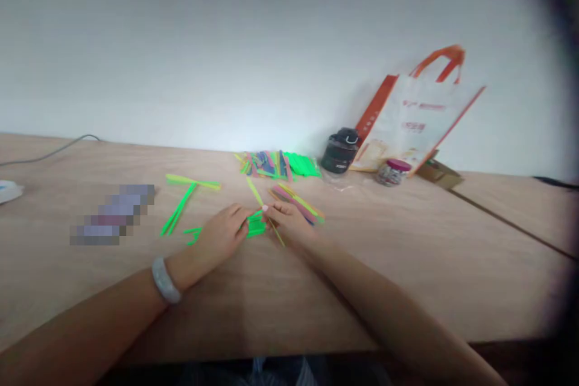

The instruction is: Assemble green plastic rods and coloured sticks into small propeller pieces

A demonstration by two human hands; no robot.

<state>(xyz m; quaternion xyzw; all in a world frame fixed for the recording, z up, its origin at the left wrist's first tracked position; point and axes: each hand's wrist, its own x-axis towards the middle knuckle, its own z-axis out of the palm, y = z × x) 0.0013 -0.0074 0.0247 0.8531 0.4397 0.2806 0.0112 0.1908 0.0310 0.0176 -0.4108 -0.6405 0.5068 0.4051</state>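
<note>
A thin yellow strip (256, 192) slants through the fingertips of my right hand (289, 221), which pinches it near its middle. My left hand (222, 230), with a pale bangle (165, 280) on the wrist, is curled closed right beside it. A thin green stick (256, 213) runs from the left fingers toward the right fingertips; its ends are hidden. Below and between both hands lie several green sticks (256, 228) on the table. To the left, a yellow blade on two green sticks (183, 208) forms T shapes. Under the right hand's far side lies a pile of coloured strips (298, 200).
At the back lies a clear bag of coloured strips and green pieces (275, 164). A black bottle (340, 152), a jar with a red lid (392, 172), a white and orange bag (411, 114) and a cardboard box (438, 174) stand right. A blurred-out flat object (113, 215) lies left.
</note>
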